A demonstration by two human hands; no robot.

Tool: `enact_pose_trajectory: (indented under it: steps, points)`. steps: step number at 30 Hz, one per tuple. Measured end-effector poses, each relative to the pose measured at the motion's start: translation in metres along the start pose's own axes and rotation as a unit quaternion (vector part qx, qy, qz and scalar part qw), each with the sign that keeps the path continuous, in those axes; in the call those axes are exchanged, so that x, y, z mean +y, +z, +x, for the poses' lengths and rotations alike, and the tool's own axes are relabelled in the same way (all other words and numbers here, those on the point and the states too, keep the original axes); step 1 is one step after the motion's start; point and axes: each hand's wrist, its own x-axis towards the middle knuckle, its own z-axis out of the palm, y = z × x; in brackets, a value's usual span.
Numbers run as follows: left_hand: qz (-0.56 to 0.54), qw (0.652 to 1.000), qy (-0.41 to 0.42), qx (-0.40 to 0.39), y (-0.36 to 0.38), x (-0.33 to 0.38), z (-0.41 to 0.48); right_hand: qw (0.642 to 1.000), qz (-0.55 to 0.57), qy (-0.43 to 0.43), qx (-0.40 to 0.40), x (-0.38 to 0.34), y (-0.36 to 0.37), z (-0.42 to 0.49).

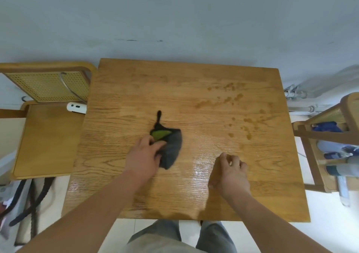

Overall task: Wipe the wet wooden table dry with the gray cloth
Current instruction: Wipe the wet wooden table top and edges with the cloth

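Gray cloth (172,149) bunched under left hand (144,153), fingers curled over its near-left edge and gripping it; cloth lay flat on the table (174,82), a little left of centre. Green patch (160,134) showed at the cloth's far end, with a thin black loop (159,116) trailing away from it across the wood. Cloth edges blurred.

Right hand (232,170) rested on the tabletop, right of the cloth and apart from it, fingers loosely curled, nothing held.

Wet sheen (202,167) glinted on the wood just left of the right hand. Scattered darker droplets (233,97) marked the far right part of the top.

Person's gray trousers (174,237) visible at the near table edge.

Wooden chair (48,136) with cane back stood left of the table, a small white object (76,107) on its seat. Second chair (320,136) stood to the right, blue fabric (326,127) and bottles (347,167) on it
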Motion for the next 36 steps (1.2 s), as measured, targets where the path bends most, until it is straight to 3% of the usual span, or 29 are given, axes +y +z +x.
enact_pose_trajectory:
  steps: [2,4,7,10,12,16,18,21,24,26,27,29,32,34,36]
  points:
    - [-0.004,0.994,-0.109,0.021,0.009,0.017,-0.007,1.000,0.004,-0.001,-0.004,0.001,-0.001,-0.002]
    - [0.007,0.993,-0.114,0.016,0.025,0.047,-0.028,1.000,0.028,-0.013,-0.007,0.005,-0.002,-0.006]
    - [-0.004,0.997,0.059,-0.046,0.041,0.086,-0.058,0.990,0.136,-0.035,0.024,0.025,-0.004,-0.009]
    - [-0.007,0.962,0.223,-0.155,0.040,0.085,-0.046,0.970,0.232,-0.024,0.069,0.053,-0.013,-0.012]
    - [-0.019,0.975,0.178,-0.129,0.036,0.088,-0.028,0.961,0.263,-0.006,0.083,0.071,-0.023,-0.014]
    - [-0.038,0.997,-0.043,-0.046,0.036,0.133,0.005,0.947,0.312,0.030,0.075,0.109,-0.033,-0.016]
    - [-0.042,0.997,-0.066,-0.005,0.043,0.169,0.003,0.951,0.300,0.045,0.066,0.128,-0.036,-0.019]
    - [-0.032,0.994,0.092,-0.045,0.075,0.212,-0.022,0.965,0.250,0.060,0.056,0.159,-0.040,-0.017]
    - [0.027,0.923,0.338,-0.183,0.099,0.220,-0.028,0.974,0.210,0.073,0.047,0.193,-0.044,-0.009]
    - [0.126,0.888,0.395,-0.199,0.094,0.218,-0.013,0.977,0.194,0.076,0.037,0.214,-0.047,-0.002]
    - [0.146,0.905,0.363,-0.169,0.088,0.216,-0.002,0.979,0.185,0.075,0.032,0.223,-0.048,0.002]
    - [0.077,0.974,0.199,-0.081,0.072,0.218,0.011,0.984,0.163,0.069,0.017,0.235,-0.051,0.009]
    - [0.037,0.999,-0.003,-0.026,0.071,0.248,0.000,0.996,0.084,0.022,-0.012,0.246,-0.055,0.022]
    - [0.054,0.997,-0.001,-0.046,0.082,0.284,-0.022,0.998,0.049,0.006,-0.025,0.246,-0.062,0.031]
    - [0.063,0.989,0.073,-0.110,0.091,0.309,-0.044,0.998,0.043,0.008,-0.043,0.242,-0.068,0.037]
